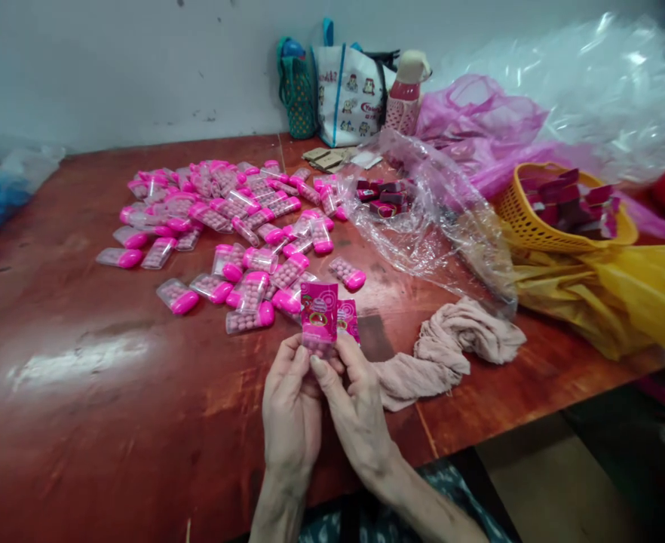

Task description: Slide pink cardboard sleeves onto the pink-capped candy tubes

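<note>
My left hand (pixel 292 403) and my right hand (pixel 356 407) meet at the table's front, both closed on one small clear candy box (pixel 318 348). Pale pink balls show at its lower end, and a magenta printed sleeve (pixel 320 311) covers its upper part. A second magenta sleeve (pixel 347 318) sticks up behind the right fingers; whether that hand grips it is hard to make out. Just beyond my hands lies a heap of candy boxes with bright pink caps (pixel 213 196). A few lie loose near the front, one candy box (pixel 347 273) apart on the right.
A crumpled beige cloth (pixel 439 354) lies right of my hands. Behind it are a clear plastic bag (pixel 423 234) with dark magenta sleeves and a yellow basket (pixel 564 234) of more sleeves on yellow plastic (pixel 609 294). A white tote (pixel 349 98) and bottles stand against the wall.
</note>
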`<state>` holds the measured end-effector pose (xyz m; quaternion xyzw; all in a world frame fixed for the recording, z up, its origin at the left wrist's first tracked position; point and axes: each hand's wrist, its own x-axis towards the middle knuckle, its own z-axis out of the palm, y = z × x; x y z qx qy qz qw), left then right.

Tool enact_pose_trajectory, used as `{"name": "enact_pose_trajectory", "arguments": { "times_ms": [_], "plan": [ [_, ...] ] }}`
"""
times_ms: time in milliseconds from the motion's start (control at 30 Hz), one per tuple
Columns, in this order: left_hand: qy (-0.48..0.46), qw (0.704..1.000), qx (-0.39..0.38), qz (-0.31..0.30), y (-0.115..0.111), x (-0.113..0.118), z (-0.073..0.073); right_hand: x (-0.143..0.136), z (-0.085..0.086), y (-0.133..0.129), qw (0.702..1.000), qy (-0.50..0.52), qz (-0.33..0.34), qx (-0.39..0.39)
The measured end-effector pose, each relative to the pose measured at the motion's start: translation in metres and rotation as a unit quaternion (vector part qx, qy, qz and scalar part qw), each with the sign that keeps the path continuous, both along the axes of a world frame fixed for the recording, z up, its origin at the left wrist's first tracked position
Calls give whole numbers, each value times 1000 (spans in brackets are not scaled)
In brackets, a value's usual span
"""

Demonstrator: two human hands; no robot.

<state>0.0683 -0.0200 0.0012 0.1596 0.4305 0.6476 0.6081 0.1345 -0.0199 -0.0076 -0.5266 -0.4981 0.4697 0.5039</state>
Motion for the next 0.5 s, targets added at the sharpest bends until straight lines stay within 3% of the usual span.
{"name": "enact_pose_trajectory", "arguments": {
  "times_ms": [100,167,233,333,500],
  "plan": [
    [85,996,13,-5,-5,-1,1,10,4,-2,999,-39,2,30],
    [170,985,24,2,-6,-5,4,17,6,-8,998,-46,30,22],
    [197,980,24,2,-5,-9,7,23,7,-16,997,-53,51,14],
    [140,990,-9,-23,-1,-11,12,27,10,-26,998,-22,64,-1],
    [45,997,-61,-5,1,-7,14,23,15,-28,993,58,100,-27]
  ]
}}
